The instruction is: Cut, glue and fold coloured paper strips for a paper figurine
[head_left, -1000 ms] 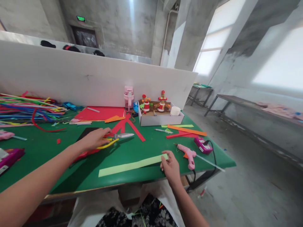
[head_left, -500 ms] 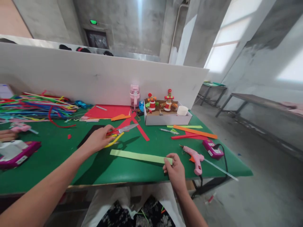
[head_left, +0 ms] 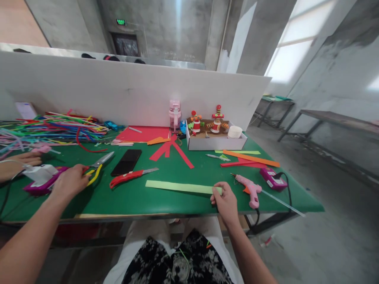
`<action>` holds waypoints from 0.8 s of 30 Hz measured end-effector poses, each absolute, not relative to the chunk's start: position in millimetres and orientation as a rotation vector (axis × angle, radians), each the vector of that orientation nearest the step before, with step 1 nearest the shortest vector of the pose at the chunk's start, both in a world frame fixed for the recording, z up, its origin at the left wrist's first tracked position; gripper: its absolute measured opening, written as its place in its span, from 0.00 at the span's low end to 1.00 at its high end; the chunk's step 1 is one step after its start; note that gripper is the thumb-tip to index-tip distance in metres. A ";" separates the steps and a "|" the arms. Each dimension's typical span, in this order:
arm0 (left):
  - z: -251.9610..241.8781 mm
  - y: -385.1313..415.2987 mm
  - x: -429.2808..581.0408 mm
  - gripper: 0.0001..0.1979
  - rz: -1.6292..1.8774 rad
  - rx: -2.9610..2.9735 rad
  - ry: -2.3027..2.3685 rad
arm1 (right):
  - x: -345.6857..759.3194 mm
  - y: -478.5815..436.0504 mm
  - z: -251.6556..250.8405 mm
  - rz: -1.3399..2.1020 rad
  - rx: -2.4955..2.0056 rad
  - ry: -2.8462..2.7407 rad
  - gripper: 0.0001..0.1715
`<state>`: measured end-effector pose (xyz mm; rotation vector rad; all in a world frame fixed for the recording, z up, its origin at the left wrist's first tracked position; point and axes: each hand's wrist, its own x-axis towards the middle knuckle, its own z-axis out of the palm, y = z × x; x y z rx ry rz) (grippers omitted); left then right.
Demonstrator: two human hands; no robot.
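Note:
My left hand (head_left: 72,180) is closed on the handles of a pair of scissors (head_left: 98,166) with a yellow and red grip, at the left of the table. My right hand (head_left: 224,200) pinches the right end of a pale green paper strip (head_left: 180,187), which stretches leftward just above or on the table. Between my hands lies a red-handled knife (head_left: 127,178), its blade pointing right. Behind it rests a black phone (head_left: 126,162). To the right of my right hand is a pink glue gun (head_left: 251,191) with a glue stick in its back.
A purple power block (head_left: 274,179) sits at the right edge, another (head_left: 38,188) at left beside a co-worker's hand (head_left: 28,162). Pipe cleaners (head_left: 68,128) heap at back left. Red paper strips (head_left: 182,154) and a white box (head_left: 216,144) holding small figures lie behind.
My left hand has carried the scissors leftward, away from the middle of the table. The phone and red knife are now uncovered. My right hand still holds the green strip.

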<state>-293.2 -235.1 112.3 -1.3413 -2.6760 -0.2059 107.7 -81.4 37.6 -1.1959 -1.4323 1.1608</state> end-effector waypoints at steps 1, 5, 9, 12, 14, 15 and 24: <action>108.2 -234.9 -295.6 0.16 -0.176 -1.283 -2.695 | 108.1 -81.5 37.3 1.165 -1.191 -1.435 0.20; 94.7 -228.1 -302.6 0.20 -0.116 -1.132 -2.720 | 110.3 -82.1 39.4 1.217 -1.193 -1.468 0.19; 92.1 -224.6 -303.9 0.23 -0.102 -1.077 -2.684 | 110.2 -83.0 44.4 1.221 -1.223 -1.503 0.19; 88.1 -223.9 -281.0 0.23 -0.191 -1.210 -2.551 | 108.5 -83.9 44.8 1.224 -1.235 -1.501 0.20; 78.1 -221.9 -246.4 0.23 -0.390 -1.518 -2.309 | 108.5 -83.7 43.3 1.233 -1.226 -1.508 0.20; 70.8 -220.6 -224.6 0.23 -0.490 -1.682 -2.186 | 109.5 -83.1 42.5 1.235 -1.227 -1.524 0.20; 13.2 -217.6 -107.3 0.27 -0.425 -2.005 -1.763 | 130.6 -87.4 49.1 0.126 -1.250 -1.937 0.25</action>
